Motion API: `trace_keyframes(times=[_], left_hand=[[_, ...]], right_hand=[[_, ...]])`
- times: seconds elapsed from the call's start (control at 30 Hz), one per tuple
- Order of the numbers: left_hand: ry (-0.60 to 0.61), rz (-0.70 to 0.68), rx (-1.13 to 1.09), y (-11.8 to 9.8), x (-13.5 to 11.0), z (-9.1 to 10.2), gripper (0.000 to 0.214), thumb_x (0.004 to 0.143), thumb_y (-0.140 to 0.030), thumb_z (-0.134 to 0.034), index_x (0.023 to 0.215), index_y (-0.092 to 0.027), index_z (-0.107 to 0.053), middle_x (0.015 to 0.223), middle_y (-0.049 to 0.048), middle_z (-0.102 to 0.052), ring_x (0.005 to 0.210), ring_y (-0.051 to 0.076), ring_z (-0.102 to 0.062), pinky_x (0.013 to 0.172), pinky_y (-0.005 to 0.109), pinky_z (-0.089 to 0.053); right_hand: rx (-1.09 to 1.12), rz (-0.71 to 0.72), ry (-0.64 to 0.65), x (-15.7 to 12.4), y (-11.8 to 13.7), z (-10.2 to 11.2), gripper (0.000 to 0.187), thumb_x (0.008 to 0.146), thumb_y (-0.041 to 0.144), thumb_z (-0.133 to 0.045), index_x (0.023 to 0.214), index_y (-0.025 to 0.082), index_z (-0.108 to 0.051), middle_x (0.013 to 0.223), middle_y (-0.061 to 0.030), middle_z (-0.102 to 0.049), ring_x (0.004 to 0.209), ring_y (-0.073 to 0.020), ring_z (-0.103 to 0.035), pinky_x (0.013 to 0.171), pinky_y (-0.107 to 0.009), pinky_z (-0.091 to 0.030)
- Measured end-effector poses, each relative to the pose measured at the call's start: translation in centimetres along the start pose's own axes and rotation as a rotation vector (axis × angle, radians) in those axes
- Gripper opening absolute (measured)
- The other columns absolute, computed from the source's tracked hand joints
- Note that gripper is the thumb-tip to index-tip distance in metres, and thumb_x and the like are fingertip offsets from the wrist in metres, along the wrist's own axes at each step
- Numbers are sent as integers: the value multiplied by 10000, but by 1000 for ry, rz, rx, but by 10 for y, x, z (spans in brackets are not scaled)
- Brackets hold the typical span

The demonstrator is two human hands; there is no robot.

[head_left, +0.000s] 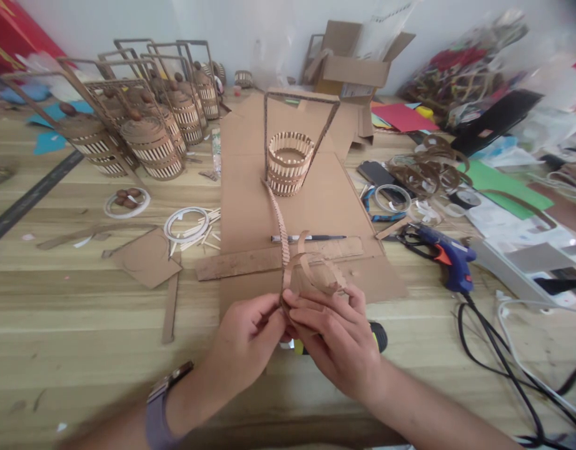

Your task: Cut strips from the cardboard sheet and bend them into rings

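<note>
My left hand [253,334] is closed, with thumb and finger pinching a narrow cardboard strip [283,240]. My right hand [337,334] grips the same strip right beside it, and the fingertips of both hands nearly meet. The strip's ridged part runs away from me toward a small basket [290,165] of pale sticks and cardboard bands with a tall square handle. Thin brown curls of cardboard [309,265] loop up next to my right hand. Beneath that hand, a yellow and black tool [379,336] is mostly hidden.
A cardboard sheet [241,219] bears a pen [311,237] and a flat cardboard bar [241,262]. Finished lidded baskets [150,147] crowd the back left. Rolls of tape [187,225] lie left; a blue glue gun [450,256] with its cord lies right. A cardboard box [356,70] stands behind.
</note>
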State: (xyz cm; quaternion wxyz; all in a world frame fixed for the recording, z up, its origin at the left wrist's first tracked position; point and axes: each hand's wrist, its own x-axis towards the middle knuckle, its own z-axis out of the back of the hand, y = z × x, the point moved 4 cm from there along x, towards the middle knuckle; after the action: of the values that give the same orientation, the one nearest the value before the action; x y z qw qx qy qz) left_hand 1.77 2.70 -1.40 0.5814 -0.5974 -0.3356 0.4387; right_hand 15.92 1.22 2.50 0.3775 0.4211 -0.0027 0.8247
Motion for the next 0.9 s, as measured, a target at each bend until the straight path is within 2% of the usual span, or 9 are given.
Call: trace_keyframes(times=[0.33, 0.53, 0.63, 0.73, 0.9], left_hand=[[20, -106, 202, -4, -2, 3, 283, 957, -230, -440, 764, -173, -639, 687, -2, -678, 640, 127, -634, 603, 190, -460], [17, -71, 182, 0, 0, 2, 307, 1006, -358, -446, 860, -174, -644, 752, 9, -689, 673, 135, -631, 615, 196, -471], [17, -77, 173, 0, 1, 2, 317, 1020, -375, -421, 915, -180, -649, 784, 14, -702, 700, 142, -644, 636, 201, -480], [-1, -80, 212, -1, 1, 3, 313, 1016, -363, -417, 891, -182, -641, 765, 17, -700, 683, 149, -643, 617, 209, -471], [21, -125, 238, -4, -1, 2, 306, 1022, -319, -419, 816, -184, -601, 716, 2, -687, 641, 126, -629, 591, 189, -444]], right_hand=[[122, -116, -34, -1, -6, 4, 222, 891, 55, -579, 977, 260, -573, 986, 10, -799, 827, -142, -743, 874, -341, -424], [130, -86, -31, -1, -6, 3, 201, 896, 53, -575, 975, 238, -570, 1003, -20, -797, 847, -138, -742, 894, -341, -414], [75, -79, -27, -3, -6, 0, 211, 889, 70, -603, 995, 251, -580, 1038, -6, -793, 899, -152, -737, 907, -350, -401], [22, -64, -25, -3, -7, -2, 223, 875, 80, -628, 999, 262, -593, 1050, 8, -791, 937, -170, -730, 909, -361, -392], [49, -61, -35, -1, -6, 1, 221, 883, 72, -625, 986, 263, -587, 1008, 14, -796, 886, -159, -737, 883, -360, -407]])
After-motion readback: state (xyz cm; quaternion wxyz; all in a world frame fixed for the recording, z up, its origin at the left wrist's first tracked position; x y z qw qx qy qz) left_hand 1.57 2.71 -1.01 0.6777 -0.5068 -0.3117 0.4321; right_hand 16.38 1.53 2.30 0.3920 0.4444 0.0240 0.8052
